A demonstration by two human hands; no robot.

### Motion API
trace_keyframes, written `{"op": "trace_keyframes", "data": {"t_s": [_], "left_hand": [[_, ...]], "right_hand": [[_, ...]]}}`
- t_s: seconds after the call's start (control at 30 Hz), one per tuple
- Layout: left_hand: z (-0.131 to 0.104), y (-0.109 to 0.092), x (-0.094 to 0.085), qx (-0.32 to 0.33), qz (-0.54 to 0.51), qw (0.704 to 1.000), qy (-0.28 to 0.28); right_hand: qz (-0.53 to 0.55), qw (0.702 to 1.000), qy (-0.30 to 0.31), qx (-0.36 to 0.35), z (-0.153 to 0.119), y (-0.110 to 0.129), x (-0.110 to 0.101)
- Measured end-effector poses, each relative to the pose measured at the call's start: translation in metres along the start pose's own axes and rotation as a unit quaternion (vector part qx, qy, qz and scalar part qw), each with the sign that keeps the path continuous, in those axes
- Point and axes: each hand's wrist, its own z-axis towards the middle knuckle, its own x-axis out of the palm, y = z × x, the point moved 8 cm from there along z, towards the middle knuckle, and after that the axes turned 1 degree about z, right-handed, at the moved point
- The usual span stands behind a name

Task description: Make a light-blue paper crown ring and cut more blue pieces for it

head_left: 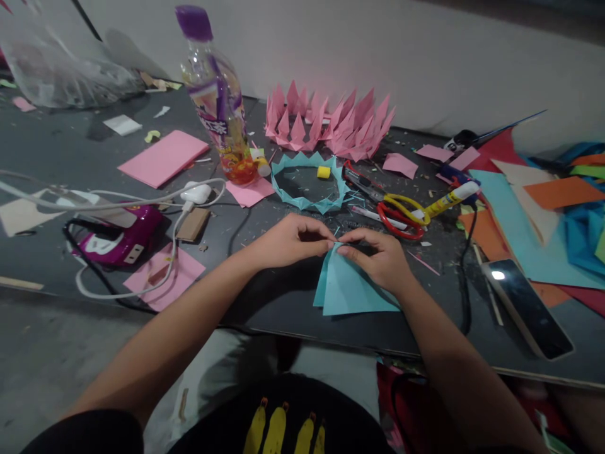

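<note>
Both hands meet at the top of a folded sheet of light blue paper [357,287] near the table's front edge. My left hand [295,243] pinches its upper corner from the left, thumb and forefinger together. From the other side my right hand [378,255] pinches the same corner, fingertips almost touching the left ones. Below the pinch the paper spreads out in layers. Just beyond the hands lies a ring of folded blue paper [309,203], with a small yellow cap [324,172] inside it. Scissors [392,202] with red and yellow handles rest past my right hand.
Pink folded-paper rings [331,126] stand by the wall. A drink bottle [217,107] is at back left, near pink sheets [163,157] and a purple power strip [123,236] with cables. Rightward are a glue stick [451,198], a phone [529,309] and coloured paper [505,221].
</note>
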Motion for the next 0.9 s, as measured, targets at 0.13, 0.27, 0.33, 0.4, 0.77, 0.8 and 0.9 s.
{"op": "trace_keyframes", "data": {"t_s": [0.13, 0.27, 0.33, 0.4, 0.77, 0.8, 0.9], "left_hand": [[0.0008, 0.001, -0.0004, -0.005, 0.002, 1.0, -0.02], [0.0011, 0.0018, -0.0019, -0.011, 0.028, 0.999, -0.041], [0.0011, 0.002, -0.0019, -0.008, 0.036, 0.998, -0.042], [0.001, 0.0023, -0.0015, -0.004, 0.039, 0.998, -0.04], [0.0014, -0.0009, -0.0052, 0.037, 0.123, 0.987, -0.093], [0.0016, -0.0015, -0.0049, 0.042, 0.13, 0.986, -0.093], [0.0013, -0.0036, -0.0039, 0.056, 0.143, 0.983, -0.096]], "right_hand": [[-0.014, 1.0, -0.002, -0.019, 0.0001, 0.0, 0.0006], [-0.009, 0.999, -0.003, -0.035, 0.0003, 0.0012, 0.0013], [-0.009, 0.999, 0.0, -0.035, 0.0005, 0.0017, 0.002], [-0.013, 0.999, -0.003, -0.029, 0.0007, 0.0018, 0.0017], [-0.032, 0.999, -0.033, -0.018, 0.0013, -0.0022, 0.0006], [-0.031, 0.999, -0.035, -0.014, 0.0016, -0.0031, 0.0007], [-0.023, 0.999, -0.035, -0.003, 0.0027, -0.0046, 0.0015]]}}
